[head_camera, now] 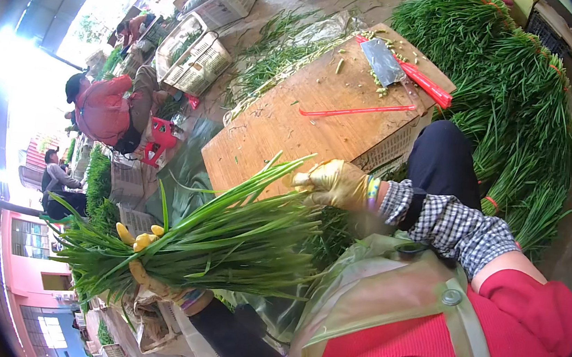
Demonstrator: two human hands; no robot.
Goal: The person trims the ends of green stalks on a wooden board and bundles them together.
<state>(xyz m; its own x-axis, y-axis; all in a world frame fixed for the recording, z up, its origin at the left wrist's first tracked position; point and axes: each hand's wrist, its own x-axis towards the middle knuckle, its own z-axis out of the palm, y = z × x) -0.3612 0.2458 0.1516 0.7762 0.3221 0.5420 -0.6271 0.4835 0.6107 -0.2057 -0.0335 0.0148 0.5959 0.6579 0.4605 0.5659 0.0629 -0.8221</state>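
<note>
My left hand (147,278), in a yellow glove, grips a thick bunch of long green leaves (227,240) that look like garlic chives. Its fingers wrap around the bunch, and the leaves fan out toward my lap. My right hand (340,184), also gloved in yellow, has curled fingers beside the upper leaf ends; whether it pinches any leaf cannot be told. Beyond the leaves lies a wooden board (269,140) resting on a crate (388,147). A cleaver (382,62) lies on it among cut stem pieces, with red strips (424,83) beside and under the blade.
Tied chive bundles (491,69) are heaped beside my right knee (445,153). Loose leaves (272,57) litter the floor past the board. A person on a red stool (159,141) sits across from me, near a white plastic basket (198,65). More people and crates stand farther off.
</note>
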